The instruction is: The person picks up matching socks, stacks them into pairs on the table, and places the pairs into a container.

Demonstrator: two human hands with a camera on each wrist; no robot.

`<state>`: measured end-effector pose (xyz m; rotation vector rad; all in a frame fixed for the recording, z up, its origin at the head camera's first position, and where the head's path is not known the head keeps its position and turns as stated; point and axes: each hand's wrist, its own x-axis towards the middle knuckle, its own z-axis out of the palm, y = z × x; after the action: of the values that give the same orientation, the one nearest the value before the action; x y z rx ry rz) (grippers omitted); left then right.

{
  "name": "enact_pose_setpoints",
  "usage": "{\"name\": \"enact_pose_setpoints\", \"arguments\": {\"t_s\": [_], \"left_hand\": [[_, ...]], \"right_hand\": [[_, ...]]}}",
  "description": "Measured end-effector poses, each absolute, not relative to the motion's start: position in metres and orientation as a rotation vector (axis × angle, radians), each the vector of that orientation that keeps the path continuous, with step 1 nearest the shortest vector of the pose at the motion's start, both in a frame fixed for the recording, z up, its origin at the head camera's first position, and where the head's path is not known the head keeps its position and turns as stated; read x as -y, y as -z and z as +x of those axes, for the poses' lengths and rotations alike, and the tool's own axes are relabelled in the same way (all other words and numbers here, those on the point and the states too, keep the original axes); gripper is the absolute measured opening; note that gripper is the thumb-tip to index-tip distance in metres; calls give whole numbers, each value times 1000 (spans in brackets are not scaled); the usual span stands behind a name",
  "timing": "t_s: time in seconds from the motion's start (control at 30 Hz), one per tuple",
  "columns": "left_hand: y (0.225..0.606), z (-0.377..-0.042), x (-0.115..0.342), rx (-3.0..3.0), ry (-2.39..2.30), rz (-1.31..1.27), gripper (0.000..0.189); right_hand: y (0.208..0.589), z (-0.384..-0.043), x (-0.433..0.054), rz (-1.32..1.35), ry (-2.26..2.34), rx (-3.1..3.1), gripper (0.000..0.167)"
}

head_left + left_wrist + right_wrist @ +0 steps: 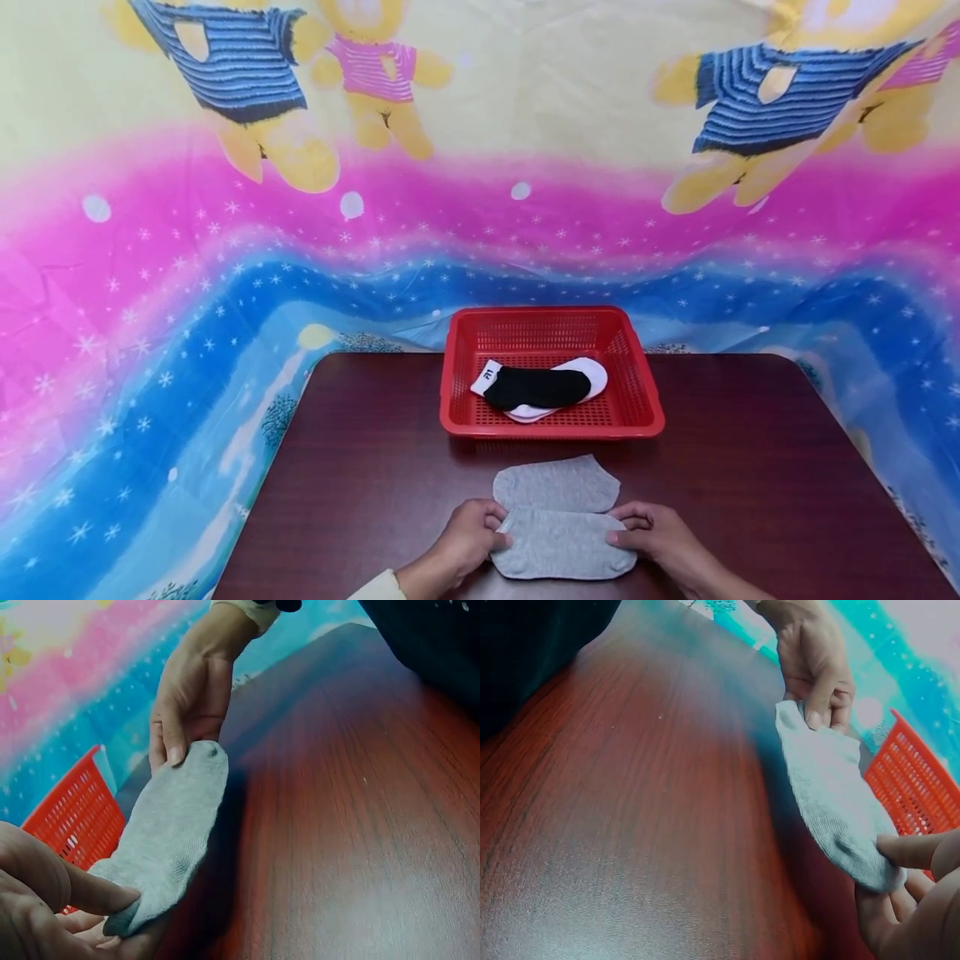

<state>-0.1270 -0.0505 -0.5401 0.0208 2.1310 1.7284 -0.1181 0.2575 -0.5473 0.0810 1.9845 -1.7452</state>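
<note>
A short grey sock (pixel 562 546) is stretched flat between both hands, near the front of the table. My left hand (pixel 467 537) pinches its open cuff end between thumb and fingers. At the toe end, my right hand (pixel 660 535) grips it the same way. In both wrist views the held sock (pixel 176 817) is raised off the tabletop, with a shadow beneath. A second grey sock (pixel 555 485) lies just beyond it in the head view, its lower edge partly covered by the held one.
Behind the socks stands a red perforated plastic basket (pixel 551 432). Inside it lie a black sock (pixel 536 388) with a white lettered cuff and a white sock (pixel 596 375) under it. The dark brown wooden table (pixel 360 467) backs onto a printed cloth (pixel 480 208).
</note>
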Motion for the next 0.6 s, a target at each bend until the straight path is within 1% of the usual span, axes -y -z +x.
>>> {"name": "enact_pose_setpoints", "arguments": {"t_s": [0.1, 0.2, 0.3, 0.4, 0.6], "left_hand": [[547, -129, 54, -2238, -1678, 92, 19], [552, -130, 56, -2396, -1569, 237, 20], [555, -131, 57, -2548, -1448, 362, 22], [558, -131, 56, -2685, -1314, 444, 26], [562, -131, 53, -2930, -1019, 604, 36]], "right_hand": [[550, -117, -253, 87, 1675, -2156, 39], [553, -116, -249, 81, 1613, -2309, 31], [555, -117, -245, 60, 1536, -2433, 27], [556, -118, -241, 56, 1429, -2539, 28], [559, -119, -238, 29, 1245, -2705, 34]]}}
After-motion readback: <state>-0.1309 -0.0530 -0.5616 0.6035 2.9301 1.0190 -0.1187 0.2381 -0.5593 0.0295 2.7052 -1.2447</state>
